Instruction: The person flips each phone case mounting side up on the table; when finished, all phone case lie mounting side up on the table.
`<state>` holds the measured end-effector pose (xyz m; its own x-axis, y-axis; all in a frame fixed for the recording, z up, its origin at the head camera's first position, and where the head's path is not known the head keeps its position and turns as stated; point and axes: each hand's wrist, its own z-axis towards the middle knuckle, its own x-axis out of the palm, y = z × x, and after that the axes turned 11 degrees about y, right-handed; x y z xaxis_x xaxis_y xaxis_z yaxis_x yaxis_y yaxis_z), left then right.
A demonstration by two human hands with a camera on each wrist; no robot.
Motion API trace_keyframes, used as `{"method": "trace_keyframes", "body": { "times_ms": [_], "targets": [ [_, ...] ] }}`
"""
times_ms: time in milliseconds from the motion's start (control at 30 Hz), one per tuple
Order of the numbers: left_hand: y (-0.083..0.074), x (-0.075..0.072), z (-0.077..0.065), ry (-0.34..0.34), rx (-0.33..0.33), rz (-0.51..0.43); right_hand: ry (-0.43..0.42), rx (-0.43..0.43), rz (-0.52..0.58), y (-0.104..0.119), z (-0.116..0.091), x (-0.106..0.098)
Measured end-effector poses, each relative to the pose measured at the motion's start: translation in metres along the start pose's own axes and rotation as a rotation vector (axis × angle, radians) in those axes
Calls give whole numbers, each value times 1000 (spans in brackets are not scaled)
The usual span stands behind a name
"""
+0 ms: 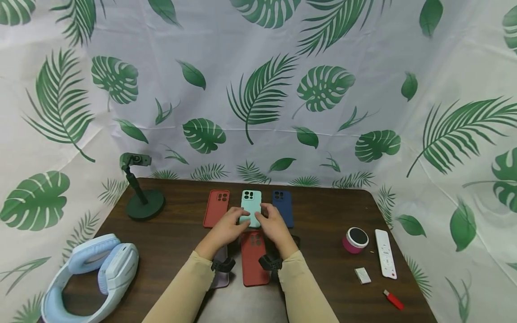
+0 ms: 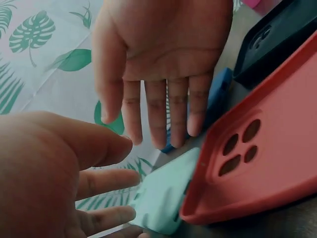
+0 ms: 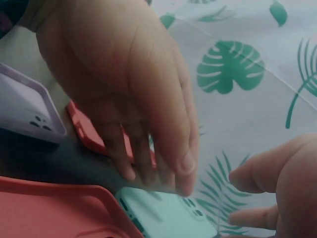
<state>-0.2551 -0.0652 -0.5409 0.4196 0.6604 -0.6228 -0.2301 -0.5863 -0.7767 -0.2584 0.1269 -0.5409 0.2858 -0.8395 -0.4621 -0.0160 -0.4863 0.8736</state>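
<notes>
I see a pale mint phone case (image 1: 252,205), rounded corners, dark camera openings at its far left corner, lying on the brown table (image 1: 323,229) between a red case (image 1: 216,207) and a blue case (image 1: 284,207). Left hand (image 1: 227,228) and right hand (image 1: 277,227) flank it, fingers loosely extended, gripping nothing; whether fingertips touch, I can't tell.

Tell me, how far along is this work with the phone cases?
Seemingly done: the back red case and blue case flank the mint case. Under way: left fingers and right fingers frame it, perhaps straightening. Remaining, maybe: aligning the lilac case and front red case, nearer the camera.
</notes>
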Motion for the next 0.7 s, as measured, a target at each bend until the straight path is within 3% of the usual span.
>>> {"method": "trace_keyframes", "body": {
  "times_ms": [367, 700],
  "targets": [
    [8, 5, 1, 28, -1, -1, -21, 80, 73, -3, 3, 7],
    [15, 0, 1, 56, 10, -22, 18, 71, 225, -4, 4, 5]
  ]
}}
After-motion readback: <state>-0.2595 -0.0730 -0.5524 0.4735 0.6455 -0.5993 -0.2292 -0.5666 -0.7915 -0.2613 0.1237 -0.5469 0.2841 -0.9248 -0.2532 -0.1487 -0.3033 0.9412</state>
